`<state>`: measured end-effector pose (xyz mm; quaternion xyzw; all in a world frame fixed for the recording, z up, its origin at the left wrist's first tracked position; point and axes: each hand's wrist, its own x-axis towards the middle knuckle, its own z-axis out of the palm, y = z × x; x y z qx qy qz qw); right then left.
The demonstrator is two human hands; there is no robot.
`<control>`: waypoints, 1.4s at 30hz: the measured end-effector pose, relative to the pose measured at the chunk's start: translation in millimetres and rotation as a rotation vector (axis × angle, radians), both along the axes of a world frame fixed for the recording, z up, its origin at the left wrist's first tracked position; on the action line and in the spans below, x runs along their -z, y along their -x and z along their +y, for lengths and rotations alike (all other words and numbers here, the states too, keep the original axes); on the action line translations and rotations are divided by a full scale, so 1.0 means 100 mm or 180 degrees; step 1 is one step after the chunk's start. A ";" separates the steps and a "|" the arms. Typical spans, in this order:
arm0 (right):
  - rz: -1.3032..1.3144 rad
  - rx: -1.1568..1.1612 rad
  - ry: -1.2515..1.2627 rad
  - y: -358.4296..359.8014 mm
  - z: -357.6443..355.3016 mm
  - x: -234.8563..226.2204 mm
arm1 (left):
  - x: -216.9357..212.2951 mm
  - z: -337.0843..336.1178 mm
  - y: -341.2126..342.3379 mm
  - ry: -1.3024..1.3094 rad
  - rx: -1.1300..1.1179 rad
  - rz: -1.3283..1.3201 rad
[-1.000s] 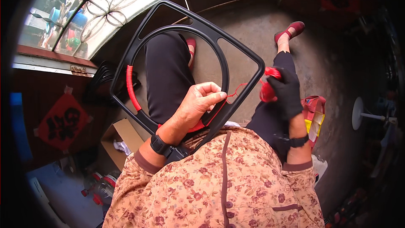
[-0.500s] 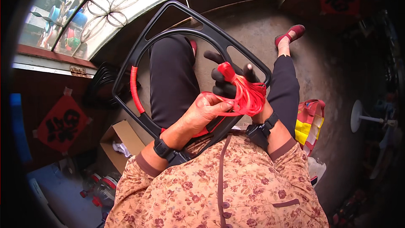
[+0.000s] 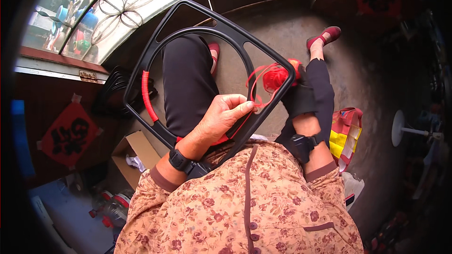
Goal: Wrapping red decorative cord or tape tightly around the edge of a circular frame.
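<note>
Over my lap tilts a black plastic frame [image 3: 233, 33] with a round ring inside it. Red cord is wound tightly round the ring's left side as a red wrapping [image 3: 146, 89]. My bare left hand [image 3: 223, 116] pinches a strand of the cord between thumb and forefinger at the frame's lower right. In a black glove, my right hand [image 3: 302, 98] grips a loose bundle of red cord [image 3: 274, 79] just beyond the frame's right bar. That bar passes in front of the bundle, and the right fingers are mostly hidden. Slack loops run from bundle to left hand.
An open cardboard box [image 3: 141, 150] stands at the left, near clear bottles with red parts [image 3: 117, 210]. More black frames [image 3: 113, 94] lie by the window wall. A red and yellow bag [image 3: 346, 136] and a white round-based stand [image 3: 398, 129] are at the right.
My right hand has moved right and away from my left, carrying the cord bundle to the frame's right bar. Cord now hangs loose between the hands. The frame has shifted slightly left.
</note>
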<state>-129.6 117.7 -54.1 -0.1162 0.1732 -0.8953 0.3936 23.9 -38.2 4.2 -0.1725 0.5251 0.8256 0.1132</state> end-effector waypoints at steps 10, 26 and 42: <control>-0.0424 0.0836 -0.0697 -0.52 1.58 -0.49 | 0.05 -0.06 -0.03 -0.0282 -0.0349 -0.0270; 0.1745 0.1948 -0.3208 0.05 0.14 -0.06 | 0.05 -0.04 0.03 -0.0251 -0.0206 -0.0311; 0.0201 -0.1655 0.0489 -0.19 -0.51 -0.19 | 0.10 0.00 -0.08 -0.0626 -0.0099 0.0223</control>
